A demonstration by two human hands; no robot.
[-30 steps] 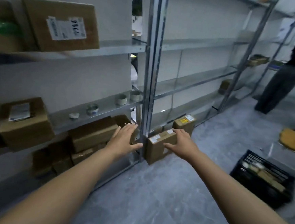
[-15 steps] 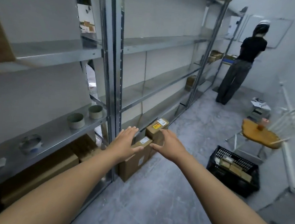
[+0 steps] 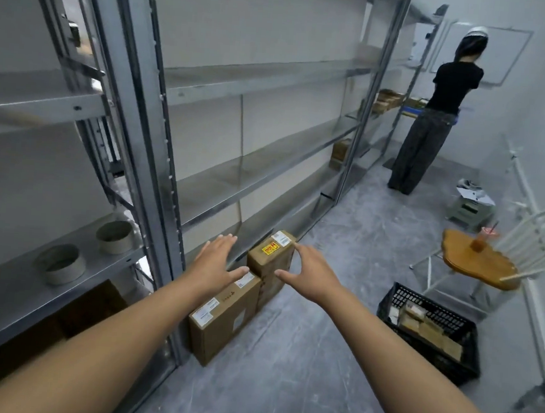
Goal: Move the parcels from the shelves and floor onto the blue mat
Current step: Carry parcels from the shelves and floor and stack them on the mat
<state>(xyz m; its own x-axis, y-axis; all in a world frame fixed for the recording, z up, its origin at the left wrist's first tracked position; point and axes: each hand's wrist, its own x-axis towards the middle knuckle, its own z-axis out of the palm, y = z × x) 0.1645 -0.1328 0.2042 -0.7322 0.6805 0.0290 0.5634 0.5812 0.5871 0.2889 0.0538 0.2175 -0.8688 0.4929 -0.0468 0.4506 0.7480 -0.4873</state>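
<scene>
Reaching: left hand (image 3: 218,260) and right hand (image 3: 313,274), both released, flank the brown cardboard parcel (image 3: 272,256) (yellow sticker), seemingly untouched; next, squeeze and lift.

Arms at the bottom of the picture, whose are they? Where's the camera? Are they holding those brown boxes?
They belong to a person wearing a camera on their head, so you see what they see, looking forward and down. The left hand and right hand are open, fingers spread, reaching toward two cardboard boxes on the grey floor beside the metal shelves: a nearer parcel and a farther parcel with a yellow sticker. Neither hand holds anything. A black crate sits on the right, and another person stands at the far end.
</scene>
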